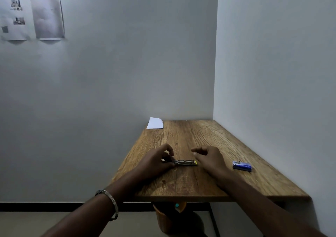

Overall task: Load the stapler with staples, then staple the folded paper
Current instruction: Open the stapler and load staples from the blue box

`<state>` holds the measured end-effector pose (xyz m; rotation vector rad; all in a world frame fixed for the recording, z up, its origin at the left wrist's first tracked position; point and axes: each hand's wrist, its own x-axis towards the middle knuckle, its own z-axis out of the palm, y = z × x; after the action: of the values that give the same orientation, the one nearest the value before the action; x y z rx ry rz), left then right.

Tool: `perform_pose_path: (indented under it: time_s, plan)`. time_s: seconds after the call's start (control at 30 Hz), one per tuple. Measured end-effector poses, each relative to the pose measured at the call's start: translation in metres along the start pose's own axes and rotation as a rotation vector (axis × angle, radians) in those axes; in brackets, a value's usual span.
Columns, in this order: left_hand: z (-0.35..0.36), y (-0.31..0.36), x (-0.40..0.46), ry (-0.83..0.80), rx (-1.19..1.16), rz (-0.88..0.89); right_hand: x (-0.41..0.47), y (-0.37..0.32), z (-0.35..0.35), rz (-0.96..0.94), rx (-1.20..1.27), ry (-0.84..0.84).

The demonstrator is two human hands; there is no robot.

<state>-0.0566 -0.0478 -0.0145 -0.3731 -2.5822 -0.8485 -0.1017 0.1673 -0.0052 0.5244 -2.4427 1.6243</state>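
Pinching stapler, apparently: left hand.

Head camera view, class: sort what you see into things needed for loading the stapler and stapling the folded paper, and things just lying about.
Needed for the job:
- stapler, on the table, held at one end by the left hand
- blue staple box
- folded paper, far corner

Just lying about:
- printed sheets on the wall
- orange bucket under the table
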Motion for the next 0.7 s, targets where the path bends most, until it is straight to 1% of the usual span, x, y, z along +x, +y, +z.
perform_pose_path:
  time_s: [0.07,0.1,0.17,0.23,0.27,0.33,0.37,0.4,0.43,0.47,0.53,0.63,0.7]
  plan:
    - [0.000,0.000,0.000,0.026,0.008,0.020,-0.001,0.001,0.005,0.110,0.104,0.051]
    - [0.000,0.000,0.000,0.040,0.012,0.029,-0.002,0.000,0.009,0.191,0.201,0.074]
    - [0.000,0.001,0.001,0.095,0.042,0.043,-0.003,-0.008,0.014,0.382,0.488,0.119]
    - [-0.002,0.006,0.002,0.250,0.166,0.136,-0.008,-0.018,0.019,0.545,0.826,0.126]
    - [-0.005,0.011,0.003,0.356,0.254,0.224,-0.012,-0.024,0.020,0.611,0.980,0.113]
    - [-0.009,0.024,0.002,0.536,0.472,0.475,-0.017,-0.031,0.023,0.713,1.238,0.080]
    - [-0.009,0.031,0.001,0.567,0.596,0.621,-0.019,-0.035,0.024,0.744,1.351,0.062]
    - [-0.006,0.036,-0.002,0.550,0.707,0.755,-0.020,-0.038,0.025,0.761,1.455,0.052]
    - [-0.002,0.039,-0.004,0.502,0.776,0.854,-0.020,-0.040,0.027,0.771,1.528,0.058]
    - [0.003,0.040,-0.006,0.453,0.813,0.910,-0.019,-0.042,0.027,0.782,1.559,0.084]
    - [0.007,0.035,-0.008,0.416,0.835,0.917,-0.018,-0.044,0.030,0.805,1.550,0.121]
    - [0.007,0.032,-0.007,0.431,0.834,0.859,-0.016,-0.045,0.032,0.777,1.520,0.103]
    - [0.008,0.032,-0.007,0.409,0.818,0.785,-0.012,-0.043,0.033,0.758,1.472,0.097]
